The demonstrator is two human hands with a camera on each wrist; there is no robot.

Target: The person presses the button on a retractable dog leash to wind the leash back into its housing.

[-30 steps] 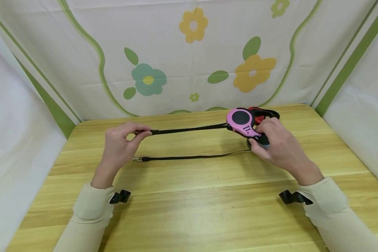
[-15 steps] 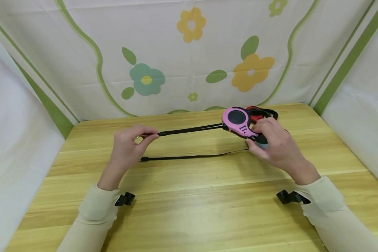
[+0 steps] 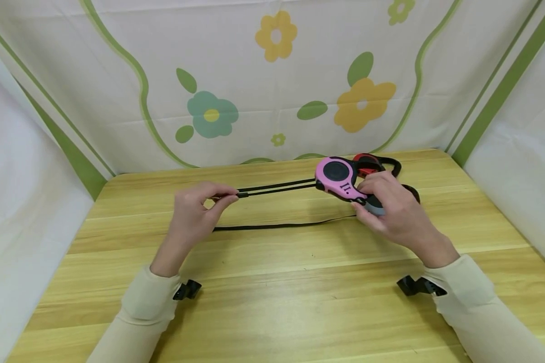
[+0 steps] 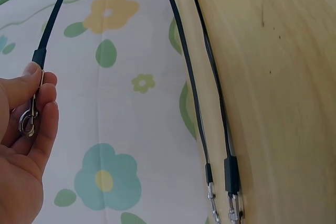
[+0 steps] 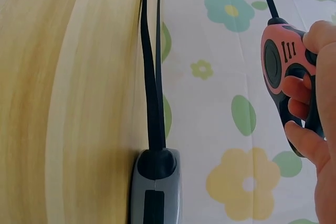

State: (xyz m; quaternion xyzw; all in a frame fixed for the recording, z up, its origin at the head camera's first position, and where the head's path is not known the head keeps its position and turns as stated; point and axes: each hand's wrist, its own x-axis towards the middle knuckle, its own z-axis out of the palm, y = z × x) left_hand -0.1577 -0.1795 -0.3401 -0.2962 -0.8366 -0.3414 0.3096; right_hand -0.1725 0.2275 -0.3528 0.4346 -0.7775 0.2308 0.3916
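My right hand (image 3: 399, 212) grips a pink and black retractable dog leash (image 3: 345, 186) by its handle, above the table. In the right wrist view the fingers curl through the handle loop, with the thumb at the top near the button. The leash's black strap (image 3: 281, 190) runs left, nearly straight, to my left hand (image 3: 195, 212). Thumb and fingers there pinch the strap's end, and its metal clip (image 4: 30, 121) lies against the curled fingers. Under the right hand is a grey retractable leash (image 3: 374, 205) on the table. Behind it lies a red one (image 3: 365, 160).
The grey leash's strap (image 3: 272, 226) stretches left along the wooden table (image 3: 277, 302), its clip end (image 4: 231, 174) showing in the left wrist view. Farther back is the red leash's strap (image 4: 184, 35). A flowered cloth (image 3: 254, 75) hangs behind the table.
My left hand has moved right, pinching the clip end, and the strap between the hands is shorter. The pink leash has shifted slightly left and down.
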